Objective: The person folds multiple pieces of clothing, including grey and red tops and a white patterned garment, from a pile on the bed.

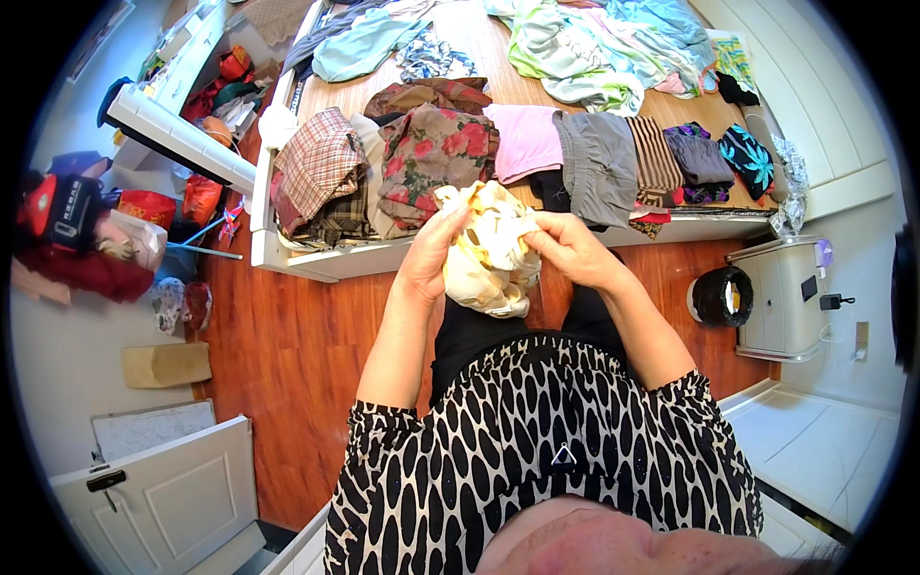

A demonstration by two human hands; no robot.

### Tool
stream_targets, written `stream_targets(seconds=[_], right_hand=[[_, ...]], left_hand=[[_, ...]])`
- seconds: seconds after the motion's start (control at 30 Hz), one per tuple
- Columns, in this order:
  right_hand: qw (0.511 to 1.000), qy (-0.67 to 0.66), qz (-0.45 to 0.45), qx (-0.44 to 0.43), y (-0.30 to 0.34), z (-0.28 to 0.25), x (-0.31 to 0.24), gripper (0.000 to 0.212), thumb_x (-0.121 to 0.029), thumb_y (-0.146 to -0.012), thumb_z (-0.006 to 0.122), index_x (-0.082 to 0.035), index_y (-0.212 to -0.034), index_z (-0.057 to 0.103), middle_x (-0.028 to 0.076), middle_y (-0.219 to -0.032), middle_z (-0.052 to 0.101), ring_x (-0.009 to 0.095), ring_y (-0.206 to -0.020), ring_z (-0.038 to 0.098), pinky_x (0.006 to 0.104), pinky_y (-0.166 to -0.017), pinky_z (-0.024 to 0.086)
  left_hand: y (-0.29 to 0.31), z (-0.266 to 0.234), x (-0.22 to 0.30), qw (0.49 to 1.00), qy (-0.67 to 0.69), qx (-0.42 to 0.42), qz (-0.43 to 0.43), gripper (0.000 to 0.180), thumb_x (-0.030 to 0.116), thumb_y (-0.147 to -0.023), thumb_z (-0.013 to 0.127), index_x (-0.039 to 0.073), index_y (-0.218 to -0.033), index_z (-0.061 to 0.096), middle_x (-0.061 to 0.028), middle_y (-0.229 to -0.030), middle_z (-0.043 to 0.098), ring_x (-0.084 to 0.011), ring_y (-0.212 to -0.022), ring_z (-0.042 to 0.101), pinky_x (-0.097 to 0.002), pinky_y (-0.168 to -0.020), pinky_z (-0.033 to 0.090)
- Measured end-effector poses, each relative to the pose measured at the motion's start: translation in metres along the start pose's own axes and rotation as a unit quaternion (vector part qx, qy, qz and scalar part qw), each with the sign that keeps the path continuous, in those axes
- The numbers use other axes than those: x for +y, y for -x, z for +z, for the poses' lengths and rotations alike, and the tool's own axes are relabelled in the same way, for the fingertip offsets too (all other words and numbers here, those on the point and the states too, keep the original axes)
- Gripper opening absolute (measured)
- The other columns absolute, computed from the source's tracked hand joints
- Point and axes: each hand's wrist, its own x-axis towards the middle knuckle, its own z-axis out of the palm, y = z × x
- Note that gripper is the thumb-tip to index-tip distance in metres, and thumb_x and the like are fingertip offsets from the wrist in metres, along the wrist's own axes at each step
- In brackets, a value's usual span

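Note:
A crumpled cream-yellow cloth garment (491, 273) hangs bunched between my two hands, in front of the bed's near edge. My left hand (433, 251) is closed on its left side, with part of the fingers hidden behind the fabric. On the other side my right hand (573, 251) pinches the upper right of the cloth between thumb and fingers. Just beyond lie folded clothes along the bed edge: a floral brown garment (436, 158), a pink one (525, 139), grey shorts (599, 163) and a plaid piece (322, 163).
Loose clothes (565, 48) spread over the far part of the bed. A black waste bin (721, 296) stands by a white cabinet (781, 302) at right. At lower left is a white door (177, 479). Bags and clutter (115, 230) fill the left side.

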Motion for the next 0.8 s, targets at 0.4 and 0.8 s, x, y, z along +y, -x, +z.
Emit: stream_targets(seconds=[0.4, 0.8], right_hand=[[0.975, -0.204, -0.035, 0.084, -0.001, -0.008, -0.028, 0.021, -0.020, -0.098, 0.049, -0.003, -0.101, 0.060, -0.003, -0.088, 0.060, 0.004, -0.076, 0.053, 0.0198, -0.069, 0.043], [0.919, -0.371, -0.071, 0.115, -0.009, -0.022, -0.021, 0.021, -0.016, -0.099, 0.047, 0.001, -0.105, 0.058, 0.009, -0.098, 0.066, 0.014, -0.087, 0.065, 0.0282, -0.079, 0.053]], left_hand=[[0.011, 0.014, 0.007, 0.990, -0.129, -0.063, 0.007, 0.072, 0.020, -0.074, 0.078, -0.001, -0.133, 0.042, -0.0101, -0.126, 0.056, -0.0182, -0.114, 0.056, -0.0323, -0.098, 0.044], [0.014, 0.020, -0.002, 0.891, -0.433, -0.129, -0.030, 0.069, 0.011, -0.071, 0.079, -0.002, -0.130, 0.046, -0.0056, -0.119, 0.058, -0.0118, -0.106, 0.054, -0.0289, -0.093, 0.043]])
